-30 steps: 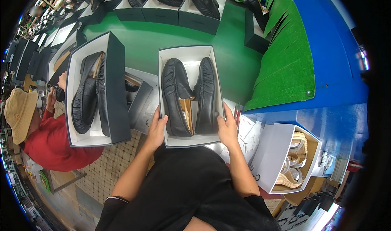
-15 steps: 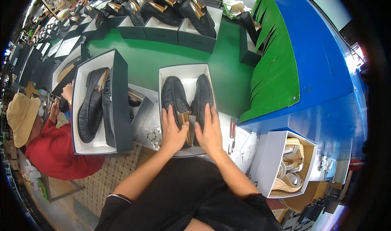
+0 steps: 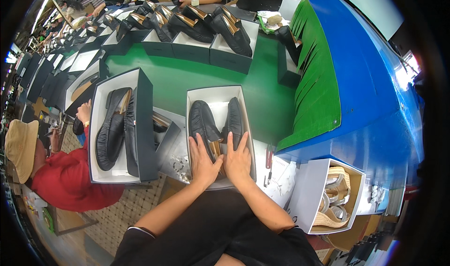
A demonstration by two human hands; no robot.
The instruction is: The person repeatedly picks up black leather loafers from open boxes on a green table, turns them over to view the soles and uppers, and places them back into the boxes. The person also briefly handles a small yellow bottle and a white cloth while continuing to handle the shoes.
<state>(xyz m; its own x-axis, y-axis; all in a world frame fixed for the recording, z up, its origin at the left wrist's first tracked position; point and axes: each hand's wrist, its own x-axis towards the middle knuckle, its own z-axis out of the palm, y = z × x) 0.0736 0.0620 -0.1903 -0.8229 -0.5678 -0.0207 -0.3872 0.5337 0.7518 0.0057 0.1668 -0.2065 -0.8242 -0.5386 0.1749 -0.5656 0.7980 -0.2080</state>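
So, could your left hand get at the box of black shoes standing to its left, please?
Probably yes: the left hand rests on the shoes in the middle box, and only low clutter lies before the neighbouring box.

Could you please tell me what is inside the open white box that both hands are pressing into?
A pair of black shoes lies inside the white box. The left hand and right hand cover their heel ends, hiding the box floor there.

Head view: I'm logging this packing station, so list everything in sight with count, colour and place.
Shoebox: one, white inside, centre, on the green belt.
Black loafers: one pair, inside that shoebox.
Second shoebox: one, dark outside, to the left, holding black loafers.
Boxed black shoes: a row, far end of the belt.
Blue guard: one, right.
White box of tan sandals: one, lower right.
Person in red shirt: one, lower left.
Left hand: on the loafers.
Right hand: on the loafers.
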